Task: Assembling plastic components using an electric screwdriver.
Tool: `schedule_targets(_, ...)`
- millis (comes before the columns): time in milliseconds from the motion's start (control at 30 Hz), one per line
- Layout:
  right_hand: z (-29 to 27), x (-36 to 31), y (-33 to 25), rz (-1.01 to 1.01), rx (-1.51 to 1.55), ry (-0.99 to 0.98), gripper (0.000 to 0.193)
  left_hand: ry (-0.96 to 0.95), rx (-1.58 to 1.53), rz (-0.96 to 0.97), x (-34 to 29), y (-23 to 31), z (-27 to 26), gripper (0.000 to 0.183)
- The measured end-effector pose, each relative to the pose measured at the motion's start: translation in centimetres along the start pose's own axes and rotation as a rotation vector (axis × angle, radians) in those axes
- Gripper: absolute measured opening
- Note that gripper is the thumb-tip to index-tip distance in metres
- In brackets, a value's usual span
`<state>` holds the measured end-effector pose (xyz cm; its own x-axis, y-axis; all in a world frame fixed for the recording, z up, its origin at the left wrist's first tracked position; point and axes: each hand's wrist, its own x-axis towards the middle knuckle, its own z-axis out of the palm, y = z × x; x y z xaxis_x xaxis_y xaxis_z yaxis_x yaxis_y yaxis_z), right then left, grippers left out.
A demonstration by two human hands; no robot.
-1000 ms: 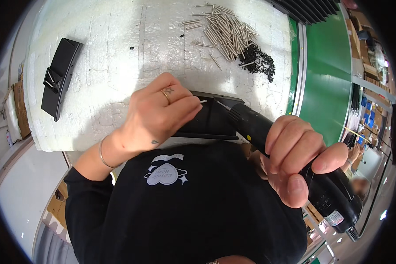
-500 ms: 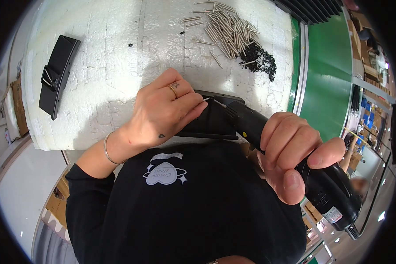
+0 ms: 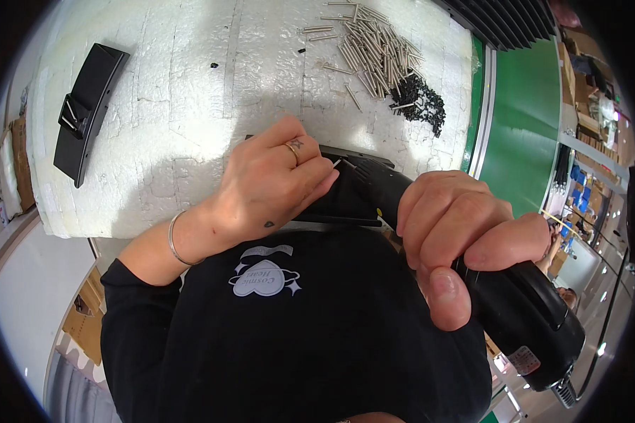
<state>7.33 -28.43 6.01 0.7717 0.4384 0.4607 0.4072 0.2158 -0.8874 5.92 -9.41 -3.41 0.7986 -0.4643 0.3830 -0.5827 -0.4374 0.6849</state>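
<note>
My left hand [image 3: 271, 180] is closed in a pinch on a thin metal pin [image 3: 336, 163], whose end sticks out past the fingertips. My right hand [image 3: 466, 225] wraps round a black electric screwdriver [image 3: 518, 299] with a cord at its back end. The screwdriver's bit points left at the pin's end, very close to it; whether they touch I cannot tell. Below both hands, against my shirt, lies a black panel-like piece [image 3: 331, 208], partly hidden by the left hand and the tool.
A similar black piece [image 3: 92, 92] with metal pins at its bracket lies at the far left on the white padded table [image 3: 169, 120]. At the back right are heaped metal pins [image 3: 374, 53] and small black screws [image 3: 416, 99]. Ribbed black parts [image 3: 501, 21] stand beyond, by a green surface [image 3: 518, 127].
The screwdriver's rear has dropped lower and my right hand has shifted slightly left. My left hand has moved a little right, still pinching the pin. The whole view has shifted slightly.
</note>
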Motion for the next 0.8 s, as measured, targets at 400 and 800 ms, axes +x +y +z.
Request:
schedule_targets(400,0.2,0.8,0.3,0.029,-0.035,-0.140,0.033,-0.119,0.060,0.045,-0.3,0.3,-0.2,0.021)
schedule_targets(800,-2.2,-1.8,-2.3,-0.108,0.033,0.357,0.026,-0.395,0.038,-0.082,-0.5,2.1,-4.7,0.052)
